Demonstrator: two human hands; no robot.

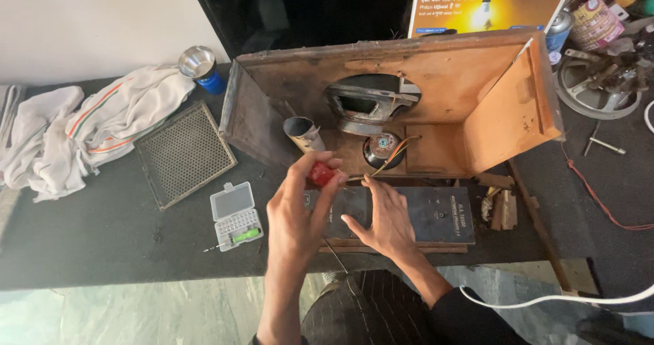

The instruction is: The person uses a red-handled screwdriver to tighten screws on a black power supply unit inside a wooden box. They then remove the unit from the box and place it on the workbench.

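fingers of the left hand [296, 205] are pinched on a small red part [320, 173]; the right hand [387, 219] is spread flat on a dark panel [436, 215], with an open wooden speaker box [490, 106] at 12 o'clock.

Soft even daylight, sharp focus, wide-angle bending at edges.

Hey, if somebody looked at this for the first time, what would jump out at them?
Probably the open wooden speaker cabinet at the centre, its round speaker showing inside. Just in front of it, the left hand pinches a small red part, while the right hand rests on a dark panel.
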